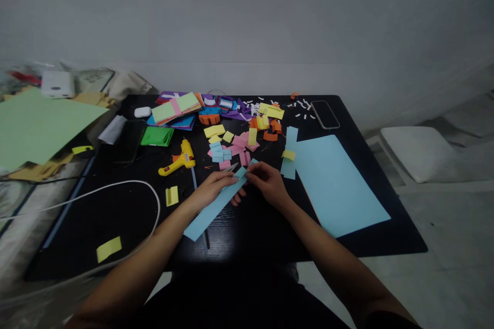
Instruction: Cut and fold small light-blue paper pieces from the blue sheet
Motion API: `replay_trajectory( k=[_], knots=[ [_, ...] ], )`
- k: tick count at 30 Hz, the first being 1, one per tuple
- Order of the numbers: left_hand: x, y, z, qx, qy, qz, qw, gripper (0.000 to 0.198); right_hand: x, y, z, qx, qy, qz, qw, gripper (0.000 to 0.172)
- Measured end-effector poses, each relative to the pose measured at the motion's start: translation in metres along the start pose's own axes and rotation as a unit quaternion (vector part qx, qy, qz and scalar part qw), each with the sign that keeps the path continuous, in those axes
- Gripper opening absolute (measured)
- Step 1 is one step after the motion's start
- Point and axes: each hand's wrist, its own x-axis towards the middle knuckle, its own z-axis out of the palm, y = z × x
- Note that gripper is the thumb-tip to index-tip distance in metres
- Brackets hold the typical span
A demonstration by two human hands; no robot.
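Observation:
A long light blue paper strip (212,211) slants across the middle of the black table, its near end over the front part. My left hand (216,188) grips it, thumb on top and fingers underneath. With thumb and forefinger my right hand (266,180) pinches the strip's far end. Grey pointed blades, seemingly scissors (231,167), show just past my left hand; their rest is hidden. Beyond lie small cut pieces of pink paper (241,141) and folded light blue pieces (218,153).
A yellow glue gun (179,159) lies left of my hands. Large light blue sheets (339,185) and a phone (325,114) are on the right. Stacked coloured paper (177,108) sits at the back left. A white cable (154,195) loops over the left side. A white stool (412,151) stands right.

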Motion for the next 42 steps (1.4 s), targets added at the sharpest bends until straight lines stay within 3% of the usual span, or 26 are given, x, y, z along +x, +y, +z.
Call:
replay_trajectory(
  k=[12,21,33,42],
  knots=[
    [-0.0020,0.0020,0.0008,0.062,-0.015,0.002,0.998,0.043,-0.0011,-0.0037,0.0008,0.018,-0.012,-0.003,1.000,0.025],
    [-0.0018,0.0012,0.0026,0.102,0.030,0.014,0.994,0.041,-0.0005,-0.0041,0.0011,0.006,-0.010,0.019,1.000,0.036],
    [-0.0020,0.0002,0.0066,0.114,0.016,0.042,0.992,0.038,-0.0028,-0.0041,0.0040,-0.029,0.004,0.017,0.999,0.030],
    [-0.0034,-0.0008,0.0036,0.115,0.025,0.026,0.993,0.042,-0.0045,-0.0040,0.0056,-0.020,0.003,0.010,1.000,0.028]
  ],
)
